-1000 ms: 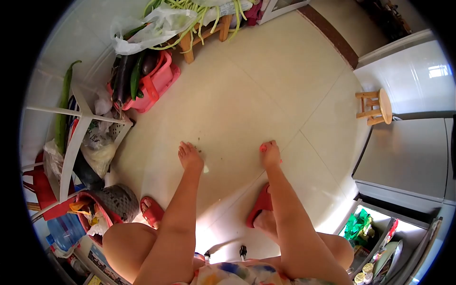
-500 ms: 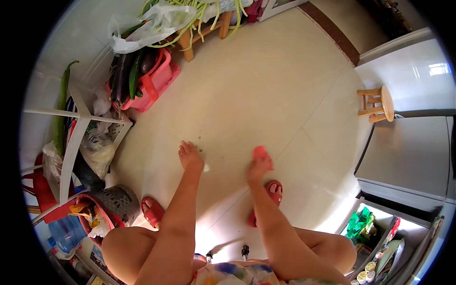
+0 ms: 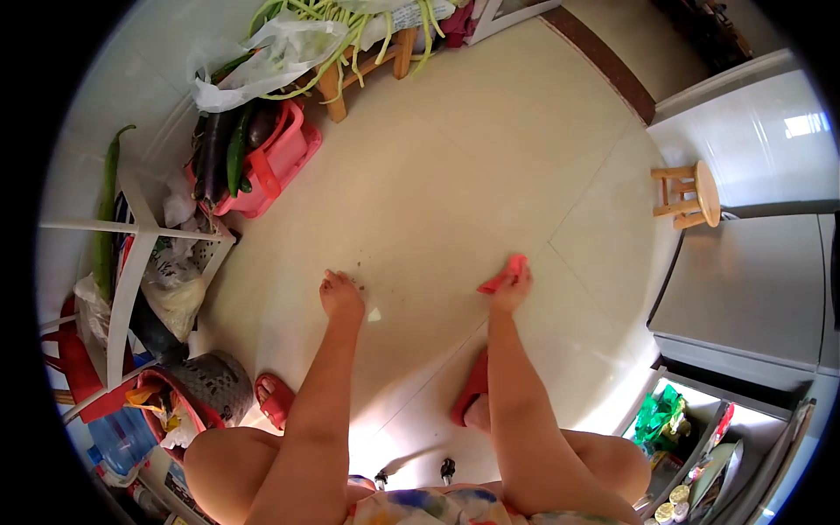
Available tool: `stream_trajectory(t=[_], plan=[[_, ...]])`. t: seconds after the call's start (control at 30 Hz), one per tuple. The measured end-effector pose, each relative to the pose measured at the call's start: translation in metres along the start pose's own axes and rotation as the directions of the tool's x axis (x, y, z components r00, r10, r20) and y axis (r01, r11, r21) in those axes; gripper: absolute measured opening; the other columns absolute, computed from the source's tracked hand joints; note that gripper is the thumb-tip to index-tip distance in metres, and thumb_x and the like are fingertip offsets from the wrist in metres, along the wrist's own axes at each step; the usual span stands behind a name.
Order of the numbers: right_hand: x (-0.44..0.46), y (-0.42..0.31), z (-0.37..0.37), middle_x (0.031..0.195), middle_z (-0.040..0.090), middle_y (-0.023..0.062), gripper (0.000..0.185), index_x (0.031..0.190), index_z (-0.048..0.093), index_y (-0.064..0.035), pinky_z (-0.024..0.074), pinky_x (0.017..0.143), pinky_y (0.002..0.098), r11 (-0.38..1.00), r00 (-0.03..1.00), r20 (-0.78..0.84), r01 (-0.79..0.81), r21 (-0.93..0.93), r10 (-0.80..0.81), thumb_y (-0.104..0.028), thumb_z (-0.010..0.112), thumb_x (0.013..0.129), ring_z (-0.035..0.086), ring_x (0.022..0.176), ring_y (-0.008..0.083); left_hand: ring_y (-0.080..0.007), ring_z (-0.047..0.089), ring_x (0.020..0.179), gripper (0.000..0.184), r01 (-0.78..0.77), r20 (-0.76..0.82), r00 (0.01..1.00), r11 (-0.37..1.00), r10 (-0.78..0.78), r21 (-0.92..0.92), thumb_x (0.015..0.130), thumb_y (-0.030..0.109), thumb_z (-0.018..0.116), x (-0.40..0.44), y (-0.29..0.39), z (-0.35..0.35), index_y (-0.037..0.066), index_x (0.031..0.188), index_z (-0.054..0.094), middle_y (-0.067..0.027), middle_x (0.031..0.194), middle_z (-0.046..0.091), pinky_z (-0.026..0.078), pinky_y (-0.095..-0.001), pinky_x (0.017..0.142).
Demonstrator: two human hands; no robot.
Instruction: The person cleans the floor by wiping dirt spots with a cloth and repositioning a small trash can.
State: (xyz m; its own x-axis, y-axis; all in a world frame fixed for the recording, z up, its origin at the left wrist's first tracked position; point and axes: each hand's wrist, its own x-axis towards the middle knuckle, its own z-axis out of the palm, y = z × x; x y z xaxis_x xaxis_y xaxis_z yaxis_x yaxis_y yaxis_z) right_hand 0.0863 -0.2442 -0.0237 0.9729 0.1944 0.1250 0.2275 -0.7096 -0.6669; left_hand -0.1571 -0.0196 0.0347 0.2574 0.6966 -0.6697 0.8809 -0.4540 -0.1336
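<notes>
My right hand (image 3: 510,294) is closed on a red cloth (image 3: 497,282), low over the floor; part of the cloth sticks out to the left and beyond the fingers. My left hand (image 3: 341,297) is close to the floor with fingers loosely bent and apart, and I see nothing in it. Beside its fingers lie a few small dark specks (image 3: 361,287). A small pale scrap (image 3: 374,314) is on the tiles just right of the left wrist. Red slippers (image 3: 275,401) are on my feet.
Left stand a pink basket (image 3: 280,166) of eggplants and green vegetables, a white rack (image 3: 131,289) and a waste bin (image 3: 219,385). Long beans (image 3: 350,44) hang off a wooden stool. Right are a small wooden stool (image 3: 707,194), a grey cabinet (image 3: 748,280) and an open drawer (image 3: 700,385).
My right hand has moved right and a little forward with the red cloth. My left hand has shifted slightly left and nearer, its fingers more bent than before.
</notes>
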Motion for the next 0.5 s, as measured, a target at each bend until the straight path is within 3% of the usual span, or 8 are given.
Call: stream_trajectory(t=[0.03,0.13,0.23,0.33,0.37,0.5], plan=[[0.006,-0.001,-0.009,0.134,0.042,0.0154,0.043,0.130,0.046,-0.0059,0.0357,0.098,0.0404,0.977,0.992,0.010,-0.118,-0.176,0.122,-0.018,0.051,0.089,0.042,0.119,0.0314,-0.0292,0.030,0.134,0.060,0.002,-0.007,1.000,1.000,-0.002,0.028,0.088,0.017,0.047,0.000,-0.001,0.000,0.001,0.141,0.024,-0.0208,0.147,0.022,0.023,-0.0341,0.109],[0.016,0.016,0.010,0.139,0.038,0.0127,0.048,0.132,0.044,-0.0092,0.0336,0.099,0.0422,0.845,0.947,-0.043,0.262,-0.467,-0.318,-0.023,0.054,0.088,0.039,0.121,0.0340,-0.0283,0.045,0.119,0.058,-0.037,-0.186,0.982,0.999,0.041,0.026,0.077,0.011,0.058,0.006,-0.006,0.016,-0.001,0.130,0.039,-0.0242,0.137,0.033,0.035,-0.0332,0.099],[0.037,0.006,0.039,0.141,0.035,0.0096,0.054,0.136,0.040,-0.0133,0.0313,0.100,0.0459,0.870,0.950,-0.115,0.213,-0.445,-0.292,-0.029,0.055,0.087,0.037,0.122,0.0351,-0.0286,0.045,0.120,0.059,-0.062,-0.113,0.991,0.997,0.068,0.053,0.079,0.013,0.056,0.002,-0.006,0.007,-0.001,0.133,0.036,-0.0240,0.138,0.034,0.035,-0.0337,0.100],[0.057,-0.027,0.056,0.144,0.032,0.0061,0.055,0.139,0.037,-0.0162,0.0315,0.099,0.0484,0.851,0.954,0.034,0.281,-0.443,-0.297,-0.031,0.053,0.088,0.036,0.122,0.0343,-0.0285,0.042,0.125,0.061,-0.057,-0.178,0.981,0.989,0.081,0.139,0.082,0.016,0.053,0.001,-0.007,0.014,0.000,0.137,0.032,-0.0229,0.142,0.030,0.032,-0.0333,0.104],[0.060,-0.038,0.065,0.144,0.031,0.0056,0.054,0.139,0.035,-0.0166,0.0312,0.099,0.0482,0.844,0.950,0.130,0.311,-0.438,-0.282,-0.032,0.050,0.090,0.035,0.122,0.0337,-0.0302,0.034,0.131,0.055,-0.053,-0.060,0.996,0.988,0.062,0.144,0.088,0.020,0.048,-0.002,-0.004,0.007,0.004,0.138,0.032,-0.0202,0.145,0.027,0.026,-0.0343,0.107],[0.033,-0.091,0.106,0.142,0.033,0.0061,0.049,0.136,0.040,-0.0176,0.0370,0.093,0.0481,0.698,0.800,0.301,0.600,-0.391,-0.519,-0.026,0.049,0.089,0.038,0.118,0.0346,-0.0286,0.036,0.130,0.059,-0.114,-0.057,0.991,0.986,0.122,0.121,0.084,0.016,0.052,-0.013,0.002,-0.012,0.005,0.139,0.031,-0.0172,0.146,0.026,0.026,-0.0341,0.107]])
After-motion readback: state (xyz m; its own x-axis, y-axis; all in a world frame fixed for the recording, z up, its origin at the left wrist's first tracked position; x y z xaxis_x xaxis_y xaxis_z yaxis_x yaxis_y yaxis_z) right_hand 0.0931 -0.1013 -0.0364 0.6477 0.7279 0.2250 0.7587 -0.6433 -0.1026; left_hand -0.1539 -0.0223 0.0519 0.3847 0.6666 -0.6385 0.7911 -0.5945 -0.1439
